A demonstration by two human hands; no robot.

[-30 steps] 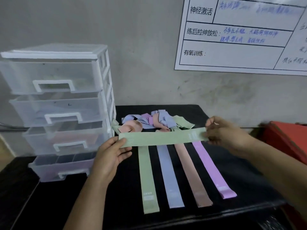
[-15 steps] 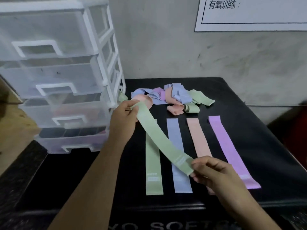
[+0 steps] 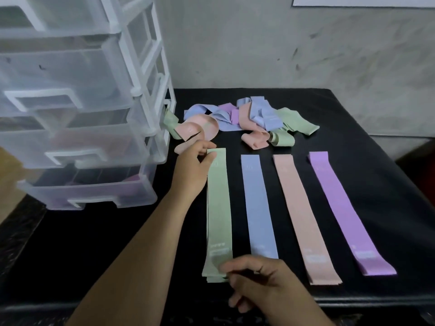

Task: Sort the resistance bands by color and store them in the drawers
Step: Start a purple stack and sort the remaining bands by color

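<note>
Left hand (image 3: 195,165) pinched the far end of a green band (image 3: 219,208) between thumb and fingertips, while the right hand (image 3: 261,283) pinched its near end, thumb on top and the other fingers curled below. That band lay flat and straight on the black table (image 3: 353,128), and at the near end another green edge peeped out beneath it. Beside it, in parallel and apart from one another, lay a blue band (image 3: 257,208), a pink band (image 3: 299,215) and a purple band (image 3: 341,208). Beyond the four strips, near the wall (image 3: 259,43), sat a tangled pile (image 3: 249,116) of green, blue, pink and purple bands. A clear plastic set of drawers (image 3: 77,114) stood at the table's left, just beside the left hand, all of them closed; something pink showed faintly through one drawer and something purple through the lowest.
</note>
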